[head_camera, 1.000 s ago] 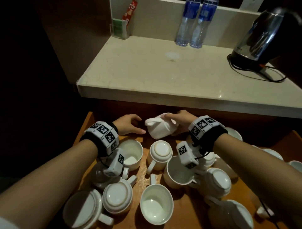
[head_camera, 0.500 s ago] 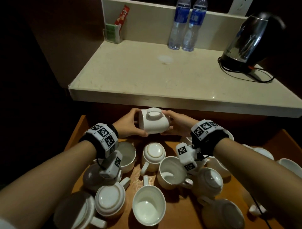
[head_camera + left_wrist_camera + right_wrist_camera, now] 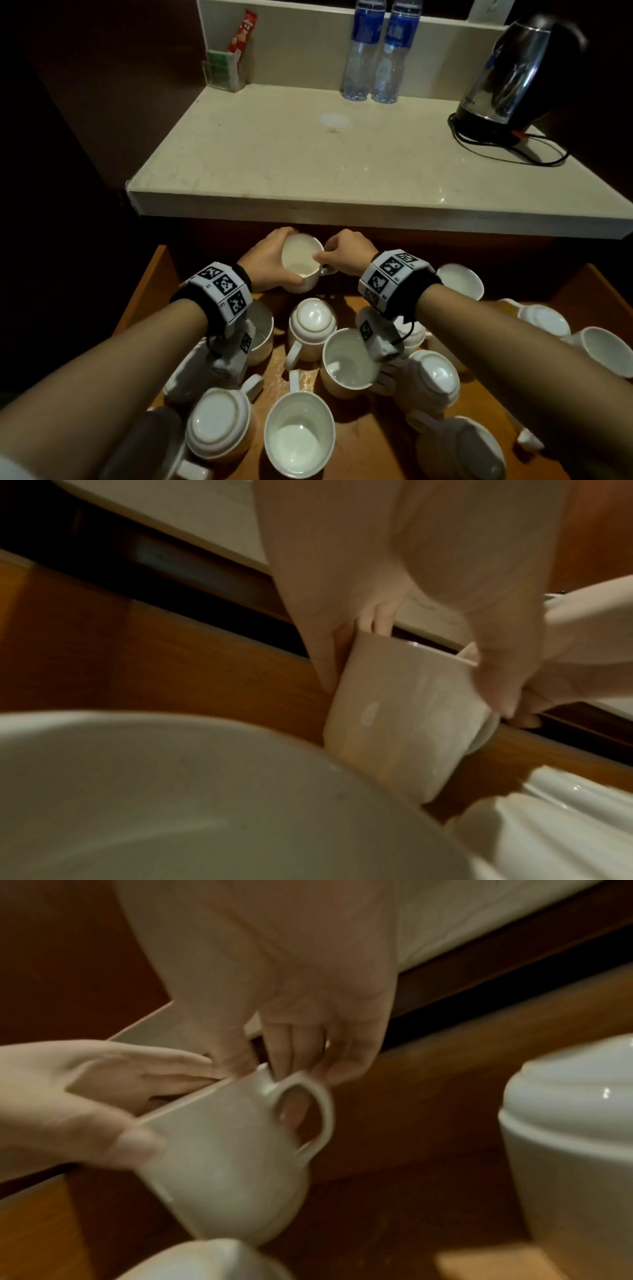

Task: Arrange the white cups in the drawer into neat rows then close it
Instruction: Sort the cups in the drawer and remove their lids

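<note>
Held cup (image 3: 301, 262), mouth up, at the drawer's (image 3: 144, 301) far edge, left of centre, just under the desk (image 3: 308, 164) overhang. Left hand (image 3: 270, 263) curled round its left wall; right hand (image 3: 346, 255) pinching the rim above the handle. Bare wood left of the cup along the far edge; little open floor nearer. Other cups (image 3: 311, 325) crowd the middle and right, some upturned, some inverted; about twelve visible, several cut off. On the desk: two bottles (image 3: 363, 51), one kettle (image 3: 513, 72).
</note>
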